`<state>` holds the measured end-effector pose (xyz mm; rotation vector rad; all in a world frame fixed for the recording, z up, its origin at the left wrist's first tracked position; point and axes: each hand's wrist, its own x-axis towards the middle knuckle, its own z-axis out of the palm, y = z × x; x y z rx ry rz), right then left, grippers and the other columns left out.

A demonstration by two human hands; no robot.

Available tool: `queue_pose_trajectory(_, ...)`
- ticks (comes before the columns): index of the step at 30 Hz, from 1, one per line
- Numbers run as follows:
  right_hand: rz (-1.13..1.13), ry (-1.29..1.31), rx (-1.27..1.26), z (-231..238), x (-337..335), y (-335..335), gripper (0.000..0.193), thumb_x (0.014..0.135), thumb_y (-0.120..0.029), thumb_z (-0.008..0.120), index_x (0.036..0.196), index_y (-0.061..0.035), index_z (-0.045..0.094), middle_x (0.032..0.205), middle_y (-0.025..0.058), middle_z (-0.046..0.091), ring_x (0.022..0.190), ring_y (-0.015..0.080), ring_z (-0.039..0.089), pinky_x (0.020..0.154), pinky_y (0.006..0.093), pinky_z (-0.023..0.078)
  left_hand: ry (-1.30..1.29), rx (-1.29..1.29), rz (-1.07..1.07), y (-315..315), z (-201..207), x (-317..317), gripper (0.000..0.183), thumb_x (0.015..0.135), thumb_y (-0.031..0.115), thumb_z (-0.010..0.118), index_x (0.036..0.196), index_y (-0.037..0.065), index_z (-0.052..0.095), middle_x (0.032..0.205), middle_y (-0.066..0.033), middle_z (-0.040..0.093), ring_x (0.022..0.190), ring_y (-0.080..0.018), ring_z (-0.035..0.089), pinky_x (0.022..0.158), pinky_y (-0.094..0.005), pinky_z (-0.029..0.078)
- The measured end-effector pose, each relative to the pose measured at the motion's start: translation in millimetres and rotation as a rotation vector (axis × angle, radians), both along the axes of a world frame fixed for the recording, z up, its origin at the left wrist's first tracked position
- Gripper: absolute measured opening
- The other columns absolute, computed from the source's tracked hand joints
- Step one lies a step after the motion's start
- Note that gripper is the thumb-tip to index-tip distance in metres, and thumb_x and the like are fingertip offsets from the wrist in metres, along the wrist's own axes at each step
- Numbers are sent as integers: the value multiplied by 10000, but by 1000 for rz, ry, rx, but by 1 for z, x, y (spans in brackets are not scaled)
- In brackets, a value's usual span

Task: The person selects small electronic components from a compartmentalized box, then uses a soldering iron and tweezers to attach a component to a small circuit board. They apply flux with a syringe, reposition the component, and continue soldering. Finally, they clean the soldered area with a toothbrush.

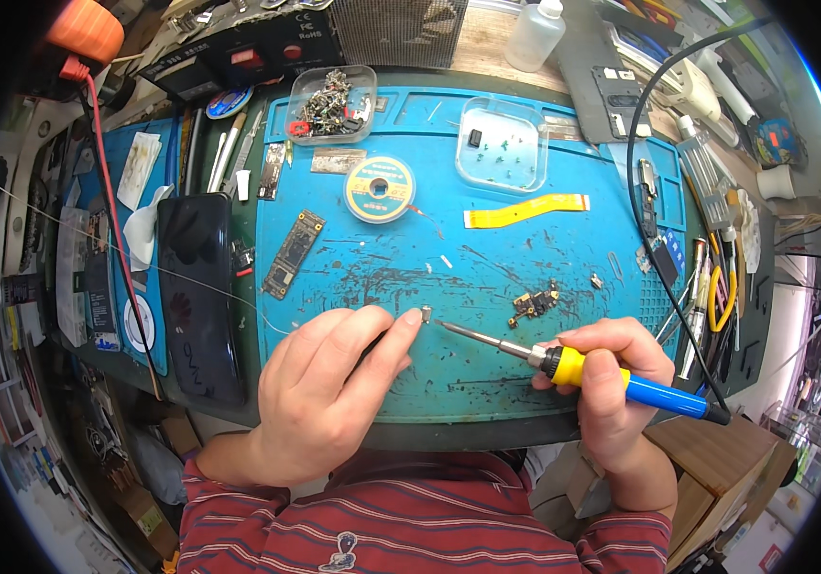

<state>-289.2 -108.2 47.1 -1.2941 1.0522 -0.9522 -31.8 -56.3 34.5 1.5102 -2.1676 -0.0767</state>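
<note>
My right hand (611, 378) grips a soldering iron (587, 371) by its yellow and blue handle. The iron's thin metal tip points left, just short of a tiny silver metal part (426, 314). That part sits at the fingertips of my left hand (334, 378), whose fingers are pinched together over the blue mat (487, 383). Something dark shows between these fingers, too hidden to name. A thin wire (209, 287) runs from the far left to beside my left hand. Right of the iron's tip lies a small dark circuit piece (535, 304) with gold spots.
Behind my hands lie a solder spool (380, 189), a yellow flex cable (527, 211) and a long circuit board (293, 254). Two clear boxes (291, 120) (464, 172) hold small parts. A black phone (202, 301) lies left; the iron's black cord (642, 230) arches at right.
</note>
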Motion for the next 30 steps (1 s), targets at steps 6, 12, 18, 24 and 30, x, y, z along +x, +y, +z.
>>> queue_pose_trajectory(6, -64, -131, -22, 1, -6, 13, 183, 966, -123, 683, 1080, -10, 595, 887, 98, 681, 707, 117, 654, 621, 258, 528, 70, -58, 9, -1, -4, -1, 377, 755, 49, 801, 1127, 33, 745, 1033, -57, 646, 912, -238, 641, 743, -358, 534)
queue_pose_trajectory(12, -350, -1, -655, 45, -50, 9, 411, 992, -384, 707, 1130, -34, 540, 802, 38, 515, 738, 134, 566, 663, 271, 523, 141, -14, 64, -1, 16, -2, 383, 801, 31, 781, 1178, 35, 712, 1006, -98, 678, 870, -296, 649, 738, -387, 534)
queue_pose_trajectory(18, -710, -13, -904, 186, -99, -54, 433, 1059, -372, 588, 1243, 9, 678, 871, 56, 631, 761, 116, 615, 711, 288, 560, 175, -53, 4, -23, 9, -8, 259, 830, 128, 787, 1083, 80, 754, 908, -40, 672, 825, -252, 642, 707, -368, 526)
queue_pose_trajectory(24, -765, 547, -999, 288, -54, -160, 391, 973, -410, 696, 1111, -49, 752, 782, 26, 699, 718, 102, 688, 661, 221, 542, 222, -82, 16, -24, 2, -1, 116, 824, 146, 799, 936, 128, 778, 881, 8, 658, 834, -215, 644, 694, -362, 538)
queue_pose_trajectory(30, -776, 886, -1349, 305, -26, -270, 360, 935, -353, 688, 862, -7, 756, 681, 121, 707, 645, 277, 706, 669, 416, 558, 320, -50, -4, -25, -4, -5, 93, 818, 113, 797, 893, 81, 754, 873, -35, 668, 836, -246, 648, 707, -373, 524)
